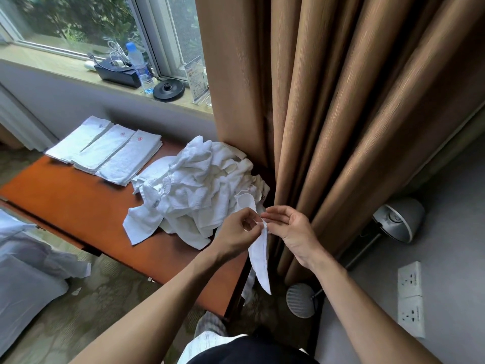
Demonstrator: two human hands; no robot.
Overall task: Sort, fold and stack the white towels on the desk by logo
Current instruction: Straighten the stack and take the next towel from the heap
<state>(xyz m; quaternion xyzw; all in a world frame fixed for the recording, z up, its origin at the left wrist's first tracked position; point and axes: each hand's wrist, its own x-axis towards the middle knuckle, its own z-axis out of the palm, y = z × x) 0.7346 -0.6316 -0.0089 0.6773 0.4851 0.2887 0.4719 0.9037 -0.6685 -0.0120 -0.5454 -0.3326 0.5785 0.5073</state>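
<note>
A loose heap of white towels (202, 185) lies on the right part of the orange-brown desk (78, 206). At the far left of the desk sit three folded stacks of towels (105, 151) side by side, small logos facing up. My left hand (240, 232) and my right hand (288, 232) both pinch the top edge of one white towel (259, 261), which hangs down past the desk's right end. The two hands are almost touching, just in front of the heap.
A brown curtain (328, 114) hangs right behind the heap. The windowsill holds a water bottle (139, 67), a black tray (118, 72), a kettle base (168, 89) and a card stand (198, 82). A floor lamp (399, 219) and wall sockets (410, 298) stand right; bedding (23, 271) lies left.
</note>
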